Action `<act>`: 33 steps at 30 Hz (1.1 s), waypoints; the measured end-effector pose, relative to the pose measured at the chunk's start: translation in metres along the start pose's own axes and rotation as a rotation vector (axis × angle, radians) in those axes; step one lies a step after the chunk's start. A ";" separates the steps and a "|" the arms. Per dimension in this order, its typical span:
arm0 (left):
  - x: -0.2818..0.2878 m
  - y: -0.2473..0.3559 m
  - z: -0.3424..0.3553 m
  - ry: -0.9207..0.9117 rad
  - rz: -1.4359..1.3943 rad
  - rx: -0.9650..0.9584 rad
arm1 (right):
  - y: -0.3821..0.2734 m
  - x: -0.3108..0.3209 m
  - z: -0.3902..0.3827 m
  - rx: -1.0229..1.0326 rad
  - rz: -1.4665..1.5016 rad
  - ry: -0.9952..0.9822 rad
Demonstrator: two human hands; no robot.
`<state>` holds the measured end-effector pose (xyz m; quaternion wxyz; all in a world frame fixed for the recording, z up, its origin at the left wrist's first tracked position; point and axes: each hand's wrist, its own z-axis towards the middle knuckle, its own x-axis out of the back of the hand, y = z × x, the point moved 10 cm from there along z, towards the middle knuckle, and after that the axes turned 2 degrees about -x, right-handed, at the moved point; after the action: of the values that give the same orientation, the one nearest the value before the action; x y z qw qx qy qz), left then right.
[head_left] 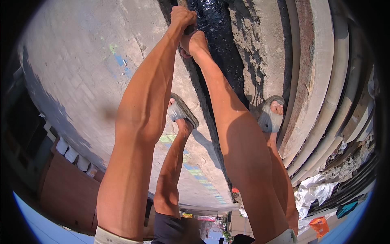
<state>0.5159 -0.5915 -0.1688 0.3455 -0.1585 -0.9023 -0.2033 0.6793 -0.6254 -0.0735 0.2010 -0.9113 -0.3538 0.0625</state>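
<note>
My left hand (183,18) is closed around a dark, worn handle (181,5) at the top of the head view. Just below it, my right hand (194,44) grips the same handle with curled fingers. The handle runs out of the frame, so its far end is hidden. Beside my hands is a narrow channel (213,44) holding glossy black liquid. My feet, in grey sandals, straddle it: the left sandal (185,116) on pale concrete, the right sandal (270,118) on the rougher far edge.
Concrete paving (81,73) with blue and green paint patches lies left. Long curved-looking poles and boards (333,97) line the right, near crumpled white sheeting (308,195) and an orange bag (319,225). White sacks (71,154) stand at the far left.
</note>
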 end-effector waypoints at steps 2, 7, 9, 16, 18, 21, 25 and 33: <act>-0.043 -0.009 -0.049 0.007 -0.062 0.127 | 0.071 0.008 -0.017 -0.141 0.011 0.052; -0.131 -0.030 -0.182 -0.173 -0.421 0.478 | 0.213 0.054 -0.114 0.021 -0.258 0.191; -0.158 -0.024 -0.216 -0.206 -0.501 0.417 | 0.255 0.068 -0.155 -0.091 -0.279 0.137; -0.260 -0.053 -0.380 -0.348 -0.564 0.482 | 0.372 0.093 -0.324 -0.386 -0.004 0.194; -0.291 -0.089 -0.449 -0.348 -0.539 0.610 | 0.403 0.091 -0.373 -0.486 0.003 0.185; -0.338 -0.142 -0.564 -0.225 -0.542 0.385 | 0.439 0.089 -0.465 -0.444 -0.285 0.221; -0.348 -0.142 -0.692 -0.489 -0.492 0.541 | 0.455 0.094 -0.555 -0.631 -0.388 0.245; -0.282 -0.066 -0.583 -0.205 -0.841 0.440 | 0.421 0.138 -0.454 -0.334 -0.430 0.322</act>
<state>1.0141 -0.9678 0.0156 0.1681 0.2776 -0.9391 -0.1128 1.1587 -0.9613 0.1715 0.1106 -0.8341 -0.5075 -0.1856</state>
